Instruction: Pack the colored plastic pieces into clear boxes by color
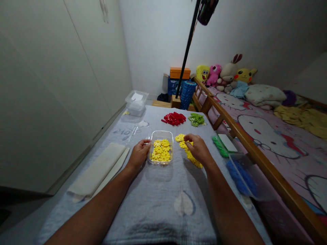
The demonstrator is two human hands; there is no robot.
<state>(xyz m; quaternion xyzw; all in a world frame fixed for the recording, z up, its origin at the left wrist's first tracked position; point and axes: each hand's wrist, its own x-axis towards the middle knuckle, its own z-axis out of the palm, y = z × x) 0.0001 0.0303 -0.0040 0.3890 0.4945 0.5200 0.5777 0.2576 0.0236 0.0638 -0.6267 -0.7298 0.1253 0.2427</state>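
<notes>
Pinching the tub [162,135] at its left rim, your left hand [139,153] could tip it by pulling, spilling its yellow discs [161,151]; your right hand [196,147] hangs curled over loose discs [190,156] on the desk [160,200], can't tell if gripping.

Left hand [139,153] and right hand [198,148] are totally bare, wrists [131,168] too, and both forearms [104,195] are uncovered as far as you can see, kinda chunky low down and slimming toward the hands.
</notes>
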